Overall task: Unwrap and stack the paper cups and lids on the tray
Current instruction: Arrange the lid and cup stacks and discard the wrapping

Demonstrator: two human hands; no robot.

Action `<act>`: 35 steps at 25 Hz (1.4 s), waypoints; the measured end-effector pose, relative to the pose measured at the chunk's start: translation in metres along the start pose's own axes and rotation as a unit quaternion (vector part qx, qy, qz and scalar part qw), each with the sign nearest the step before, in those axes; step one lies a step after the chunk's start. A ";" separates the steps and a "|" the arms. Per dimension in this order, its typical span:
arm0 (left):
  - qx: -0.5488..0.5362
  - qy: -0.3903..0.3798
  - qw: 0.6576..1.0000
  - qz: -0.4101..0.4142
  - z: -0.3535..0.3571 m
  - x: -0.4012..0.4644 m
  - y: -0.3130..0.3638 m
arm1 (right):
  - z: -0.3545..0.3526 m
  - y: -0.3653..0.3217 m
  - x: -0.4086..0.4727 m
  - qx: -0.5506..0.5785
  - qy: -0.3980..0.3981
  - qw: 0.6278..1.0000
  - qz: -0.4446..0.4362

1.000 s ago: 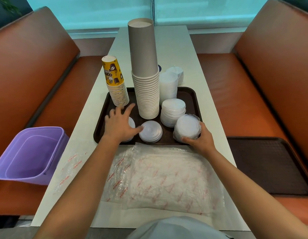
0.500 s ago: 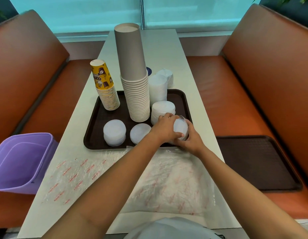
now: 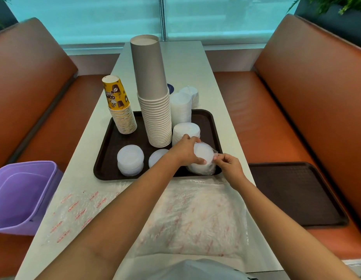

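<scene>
Far left, on the orange bench seat (image 3: 60, 110): a purple plastic bin (image 3: 22, 196), tilted, mouth open upward. Next, on the white table (image 3: 187, 63), clear plastic wrapping printed in red (image 3: 155, 215), spread flat along the near edge in front of the brown tray (image 3: 106, 156).

On the tray, from its left side: a stack of yellow printed paper cups (image 3: 119, 106), upside down, at the far left corner; in front of it, near the front rim, a low stack of white lids (image 3: 130, 163). Beside that, a second low lid stack (image 3: 156, 158), partly hidden behind the left forearm. Behind it, in the middle of the tray, a tall stack of grey paper cups (image 3: 153, 93), inverted, white rims showing in the lower half. To its right, a tall column of white lids (image 3: 180, 107) at the back, with a wrapped bundle of lids (image 3: 190, 92) just behind it on the table, and a shorter lid stack (image 3: 185, 130) in front.

At the tray's front right corner: a lid stack partly in clear wrap (image 3: 202, 160). Left hand (image 3: 183, 150) reaching across, fingers and thumb curled round the upper lids of that stack, gripping them. Right hand (image 3: 228, 168) just beside, thumb and forefinger pinched together on the wrap at the stack's right edge.

Far right, on the other bench seat (image 3: 256, 110): a second brown tray (image 3: 296, 193), lying flat.
</scene>
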State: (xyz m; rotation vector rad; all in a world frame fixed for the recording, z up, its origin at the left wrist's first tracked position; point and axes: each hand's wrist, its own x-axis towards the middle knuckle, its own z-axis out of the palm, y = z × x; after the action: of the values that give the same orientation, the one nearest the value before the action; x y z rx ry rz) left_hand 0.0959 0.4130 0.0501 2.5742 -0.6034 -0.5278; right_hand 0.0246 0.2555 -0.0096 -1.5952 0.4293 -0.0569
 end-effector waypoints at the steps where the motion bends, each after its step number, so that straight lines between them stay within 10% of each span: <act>1: 0.004 -0.003 1.000 0.000 0.000 0.000 0.000 | 0.000 -0.002 0.000 -0.013 -0.005 1.000 0.006; 10: -0.079 -0.014 0.997 -0.022 0.010 -0.005 0.002 | 0.019 -0.010 0.002 -0.361 -0.106 0.926 -0.026; 15: -0.186 0.019 0.982 -0.006 0.019 -0.016 -0.011 | 0.020 -0.017 0.010 -0.354 -0.110 0.928 0.026; 21: -0.379 -0.003 0.925 -0.002 0.025 -0.038 -0.026 | 0.014 -0.033 -0.010 -0.077 -0.105 0.988 0.080; 25: -0.504 -0.011 0.864 -0.011 0.020 -0.051 -0.007 | 0.008 -0.040 -0.021 0.224 -0.165 0.956 0.097; 35: -0.275 0.118 0.954 -0.017 0.004 -0.075 0.002 | 0.015 -0.044 -0.039 0.277 -0.248 0.918 0.140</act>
State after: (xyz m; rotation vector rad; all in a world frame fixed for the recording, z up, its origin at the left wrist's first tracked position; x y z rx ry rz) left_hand 0.0313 0.4465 0.0672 2.0756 -0.2771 -0.3305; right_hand 0.0032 0.2819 0.0402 -0.9278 0.2084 0.4064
